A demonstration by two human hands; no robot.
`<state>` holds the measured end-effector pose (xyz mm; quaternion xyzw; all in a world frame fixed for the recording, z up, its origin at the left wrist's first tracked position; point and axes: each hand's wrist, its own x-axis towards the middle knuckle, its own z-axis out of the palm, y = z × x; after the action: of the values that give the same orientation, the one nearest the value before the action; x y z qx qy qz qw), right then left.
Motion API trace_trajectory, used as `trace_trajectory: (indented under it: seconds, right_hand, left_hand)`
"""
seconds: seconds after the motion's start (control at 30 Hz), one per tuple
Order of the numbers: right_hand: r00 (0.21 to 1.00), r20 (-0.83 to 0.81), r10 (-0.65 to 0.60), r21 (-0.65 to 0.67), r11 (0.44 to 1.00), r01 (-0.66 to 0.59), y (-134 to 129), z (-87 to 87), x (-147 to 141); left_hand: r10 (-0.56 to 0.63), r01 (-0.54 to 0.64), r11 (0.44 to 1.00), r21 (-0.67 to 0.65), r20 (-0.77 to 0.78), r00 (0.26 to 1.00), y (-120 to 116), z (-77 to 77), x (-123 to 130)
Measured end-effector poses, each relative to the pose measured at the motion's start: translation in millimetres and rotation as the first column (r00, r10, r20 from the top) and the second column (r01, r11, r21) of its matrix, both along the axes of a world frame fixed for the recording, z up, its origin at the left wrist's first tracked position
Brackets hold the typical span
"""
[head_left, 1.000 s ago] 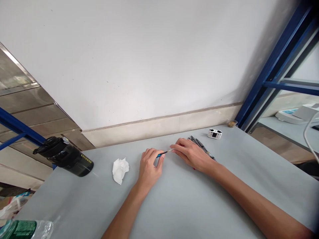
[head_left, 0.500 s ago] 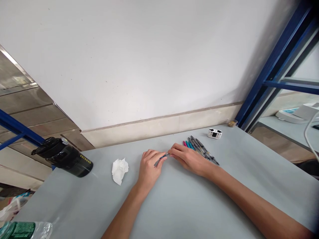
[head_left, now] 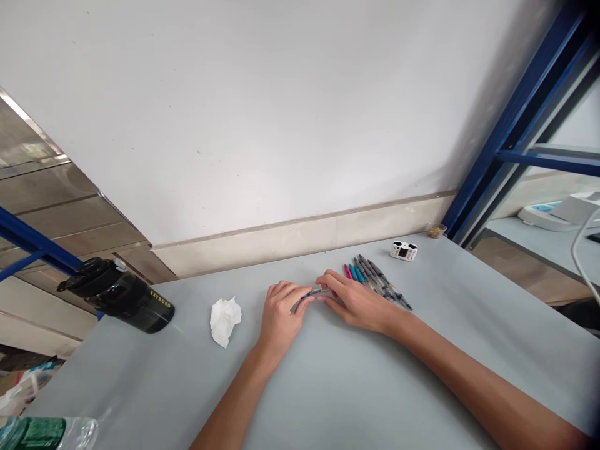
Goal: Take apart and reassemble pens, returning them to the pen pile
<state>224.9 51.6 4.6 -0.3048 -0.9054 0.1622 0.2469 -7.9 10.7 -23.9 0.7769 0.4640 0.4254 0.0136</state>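
My left hand is closed around a slim pen, pinching it between thumb and fingertips. Blue and grey show on the pen, which lies low over the grey table and points right. Around its right end, my right hand has thumb and forefinger apart, and the pen's tip reaches into the gap between them. Just behind my right hand a row of pens lies side by side, several grey ones with teal and pink ones at the left. My right wrist and palm partly cover that row.
A crumpled white tissue lies left of my left hand. Farther left is a black bottle. A white device and a small clear tub sit near the wall on the grey table. Green-and-clear plastic shows bottom left.
The thumb and fingers of my right hand have spread apart from their pinch, so more of the pen shows. My left hand stays in place on the pen.
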Motion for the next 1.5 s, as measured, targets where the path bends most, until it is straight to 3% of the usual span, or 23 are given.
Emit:
trace_trajectory:
  seconds: [0.47,0.63,0.8,1.13,1.5]
  right_hand:
    - [0.998,0.033,0.046,0.055,0.997,-0.048,1.7,-3.2,-0.2]
    - [1.0,-0.031,0.0,0.068,0.998,0.002,2.0,-2.0,0.7]
    - [0.998,-0.032,0.046,0.087,0.995,-0.043,5.2,-1.3,2.7]
    - [0.998,-0.056,0.009,0.152,0.988,0.0,4.8,2.2,4.0]
    - [0.99,-0.14,0.001,0.042,0.999,0.005,5.1,5.7,6.0]
  left_hand:
    - [0.0,0.0,1.0,-0.002,0.0,1.0,-0.9,0.5,1.4]
    - [0.005,-0.005,1.0,0.001,-0.005,1.0,-0.4,0.1,0.7]
    - [-0.001,0.001,1.0,-0.014,0.019,1.0,0.5,-1.4,-0.2]
    - [0.012,-0.012,1.0,-0.015,0.034,0.999,0.5,-1.2,0.1]
    - [0.016,-0.016,1.0,-0.004,0.066,0.998,0.8,1.4,-0.5]
